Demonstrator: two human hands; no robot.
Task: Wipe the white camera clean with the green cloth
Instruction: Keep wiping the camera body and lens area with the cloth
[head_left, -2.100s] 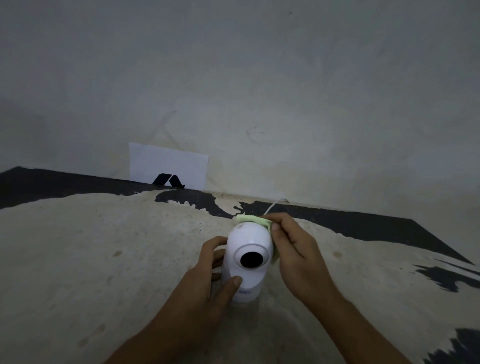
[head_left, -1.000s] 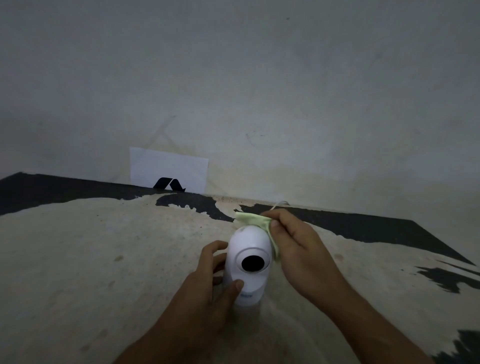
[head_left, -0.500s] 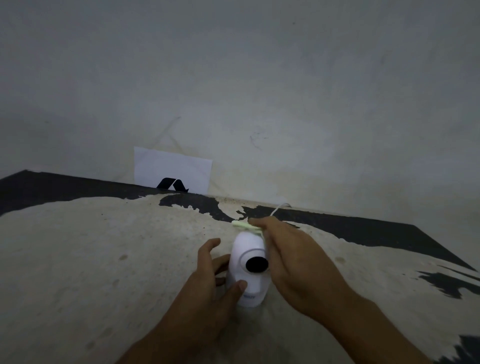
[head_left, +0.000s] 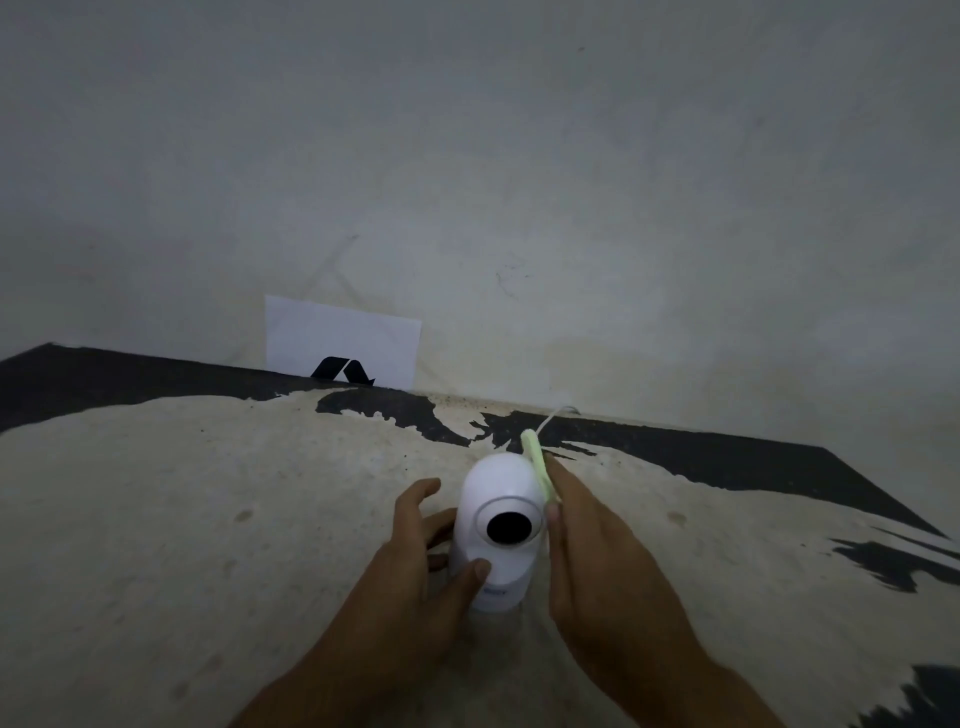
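Right hand (head_left: 597, 561) flat against the 3 o'clock flank of the white camera (head_left: 498, 530), fingers pressing the green cloth (head_left: 537, 462) to the dome; left hand (head_left: 415, 566) cupped round the 9 o'clock side, thumb on the front below the lens. Camera upright at mid-table, long axis vertical, dark lens facing 6 o'clock; cloth shifted from the crown half a second ago down onto the side. Open worn table (head_left: 156, 519) toward 9 and 3 o'clock, wall edge and white card (head_left: 337, 332) at 12 and 11 o'clock.
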